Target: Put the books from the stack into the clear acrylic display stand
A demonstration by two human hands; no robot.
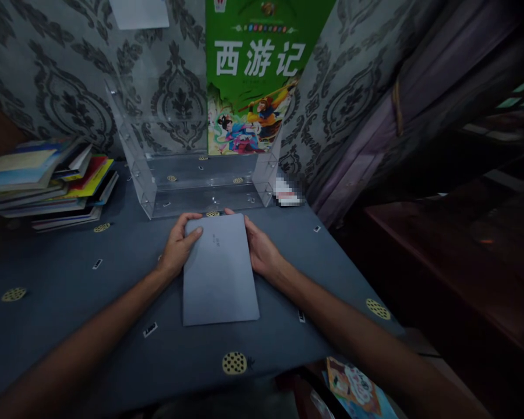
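A thin book with a plain grey-blue cover [220, 273] is held just at the table, its small dark characters near the top. My left hand [180, 244] grips its upper left edge, thumb on the cover. At the upper right edge, my right hand [262, 247] is wrapped around the side, with some fingers hidden behind the book. Beyond both hands stands a clear acrylic display rack [201, 195] with stepped shelves. A green book [253, 93] with large white Chinese characters and cartoon figures stands upright on its right part.
A stack of books [48, 180] lies at the left of the patterned tablecloth [126, 279]. A small white item [286, 195], blurred, sits right of the rack. A purple curtain [358, 128] hangs at the right. A colourful book [356, 384] shows below the front edge.
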